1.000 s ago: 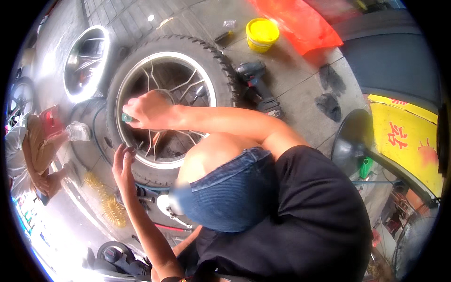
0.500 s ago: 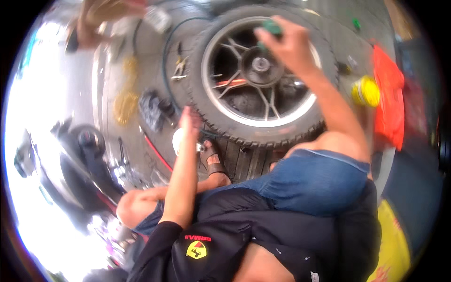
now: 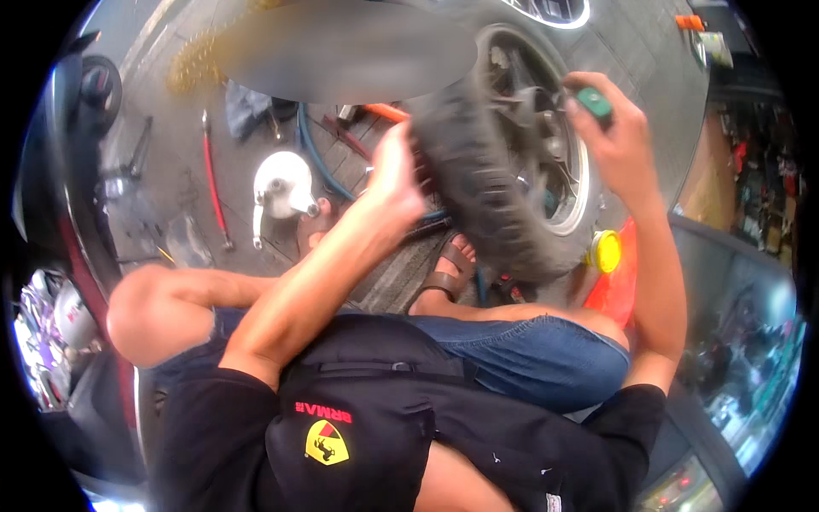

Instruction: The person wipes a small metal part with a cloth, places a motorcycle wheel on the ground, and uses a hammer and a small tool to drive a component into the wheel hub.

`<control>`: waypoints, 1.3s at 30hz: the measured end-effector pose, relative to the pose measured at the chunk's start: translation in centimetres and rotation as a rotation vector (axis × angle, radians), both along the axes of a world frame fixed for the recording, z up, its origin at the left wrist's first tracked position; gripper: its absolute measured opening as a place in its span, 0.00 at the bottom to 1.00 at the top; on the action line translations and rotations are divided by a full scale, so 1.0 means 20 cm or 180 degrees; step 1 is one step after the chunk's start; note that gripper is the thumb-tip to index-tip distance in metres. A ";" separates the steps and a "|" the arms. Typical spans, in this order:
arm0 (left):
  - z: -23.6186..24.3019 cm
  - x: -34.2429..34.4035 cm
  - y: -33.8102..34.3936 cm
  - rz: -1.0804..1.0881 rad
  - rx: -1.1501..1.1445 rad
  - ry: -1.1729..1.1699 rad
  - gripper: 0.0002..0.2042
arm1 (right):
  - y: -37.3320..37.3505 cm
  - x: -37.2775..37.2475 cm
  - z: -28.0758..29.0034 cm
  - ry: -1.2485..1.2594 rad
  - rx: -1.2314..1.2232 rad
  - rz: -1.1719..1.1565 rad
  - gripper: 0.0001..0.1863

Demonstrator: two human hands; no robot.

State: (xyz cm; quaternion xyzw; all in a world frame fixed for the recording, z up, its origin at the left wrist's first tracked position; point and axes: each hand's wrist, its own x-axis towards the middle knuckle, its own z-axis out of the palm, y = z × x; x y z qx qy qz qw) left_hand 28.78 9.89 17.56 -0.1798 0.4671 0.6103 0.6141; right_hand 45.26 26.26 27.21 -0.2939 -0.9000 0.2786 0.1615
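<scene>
A spoked motorcycle wheel with a knobbly black tyre (image 3: 465,175) stands tilted on its edge, its hub side facing right. My left hand (image 3: 394,175) is closed on the left side of the tyre, against the tread; some fingers are hidden. My right hand (image 3: 627,141), right of the rim, has its fingers wrapped round a green handle-like object (image 3: 595,102). Whether that object has a shaft or tip cannot be made out. A gap shows between this hand and the rim.
A pale brake plate with a lever (image 3: 286,183), a red cable (image 3: 213,179), a blue hose (image 3: 317,154) and a grey cloth (image 3: 246,111) lie left. A yellow tub (image 3: 606,250) and orange-red bag (image 3: 612,294) are right of the tyre. A motorcycle (image 3: 81,188) stands far left.
The wheel, flat on the ground before, is tipped up onto its edge. My left hand has come onto the tyre. My right hand has moved right, still around the green object.
</scene>
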 end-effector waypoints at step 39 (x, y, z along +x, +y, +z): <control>0.06 0.27 0.65 -0.0320 0.2027 -0.0054 0.33 | 0.21 -0.15 0.20 -0.0762 0.2762 -0.0949 0.13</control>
